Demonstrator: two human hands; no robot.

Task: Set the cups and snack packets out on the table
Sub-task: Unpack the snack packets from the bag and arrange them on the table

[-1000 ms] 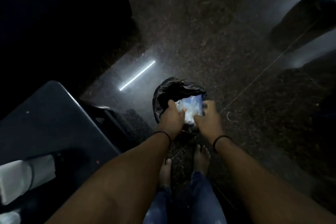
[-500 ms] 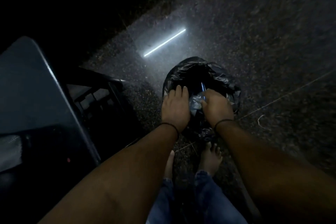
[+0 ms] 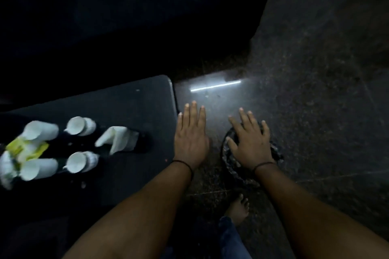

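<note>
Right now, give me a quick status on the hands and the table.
Left hand and right hand open, empty, beside the table. Cups lie tipped over on it, yellow packet among them. Bin under right hand.

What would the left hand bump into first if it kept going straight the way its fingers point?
Probably nothing soon: the left hand points away from the person, just right of the table edge, over bare floor. Its height is unclear.
</note>
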